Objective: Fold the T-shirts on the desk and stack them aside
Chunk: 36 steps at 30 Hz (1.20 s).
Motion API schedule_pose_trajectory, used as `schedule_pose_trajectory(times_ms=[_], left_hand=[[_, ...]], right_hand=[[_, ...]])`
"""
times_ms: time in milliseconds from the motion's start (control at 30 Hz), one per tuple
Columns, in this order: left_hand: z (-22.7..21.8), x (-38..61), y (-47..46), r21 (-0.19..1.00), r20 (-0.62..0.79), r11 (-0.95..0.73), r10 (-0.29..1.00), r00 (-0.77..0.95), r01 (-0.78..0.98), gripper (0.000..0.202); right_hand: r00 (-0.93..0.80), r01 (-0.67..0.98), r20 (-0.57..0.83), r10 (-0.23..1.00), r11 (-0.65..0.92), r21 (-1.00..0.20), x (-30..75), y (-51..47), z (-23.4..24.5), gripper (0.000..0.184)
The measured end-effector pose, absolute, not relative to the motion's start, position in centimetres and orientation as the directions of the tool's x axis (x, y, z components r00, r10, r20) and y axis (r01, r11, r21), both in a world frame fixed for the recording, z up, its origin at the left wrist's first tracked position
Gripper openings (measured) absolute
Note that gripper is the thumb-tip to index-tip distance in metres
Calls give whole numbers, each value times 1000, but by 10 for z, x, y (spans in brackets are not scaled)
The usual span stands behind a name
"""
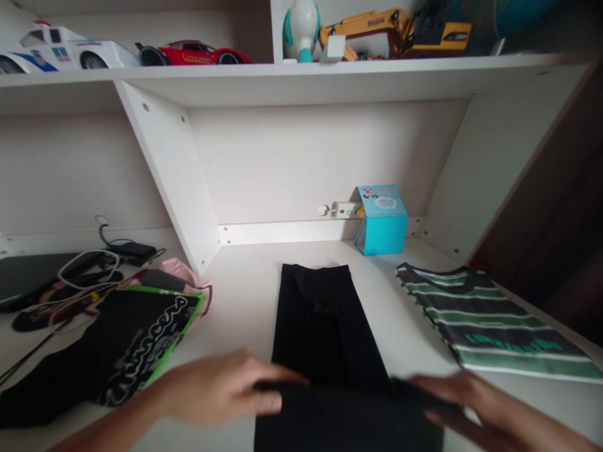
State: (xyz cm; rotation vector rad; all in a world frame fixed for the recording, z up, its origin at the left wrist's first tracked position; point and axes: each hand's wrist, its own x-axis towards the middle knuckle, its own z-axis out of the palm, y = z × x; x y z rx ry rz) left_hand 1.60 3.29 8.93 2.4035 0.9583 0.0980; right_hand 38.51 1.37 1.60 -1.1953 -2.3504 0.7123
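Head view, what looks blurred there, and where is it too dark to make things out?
Head view: the left hand and right hand are blurred, probably by motion; head view: the black cloth is dark enough to hide most folds; head view: the far right sinks into shadow, while the calendar looks clearer.

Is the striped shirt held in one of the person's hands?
No, the striped shirt lies on the desk at the right, while the left hand and right hand hold the black garment.
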Motion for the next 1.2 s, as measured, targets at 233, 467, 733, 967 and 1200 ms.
schedule_pose_trajectory(times_ms=[233,467,733,967,1200], left_hand=[[42,40,237,881,-162,-77,877,451,467,30],[25,29,288,921,-188,-26,845,501,389,41],[-2,20,312,857,-234,-60,841,489,513,27],[12,31,302,816,-204,-201,778,595,542,25],[57,29,243,820,-149,-363,610,778,442,11]], right_hand=[[-367,607,-86,926,168,-777,339,219,23,23],[-321,564,-139,937,71,-823,342,276,-17,28],[-450,567,-137,882,164,-808,330,294,-23,26],[-479,654,-126,869,257,-711,319,306,-15,25],[-757,382,-41,652,391,-837,325,249,33,16]])
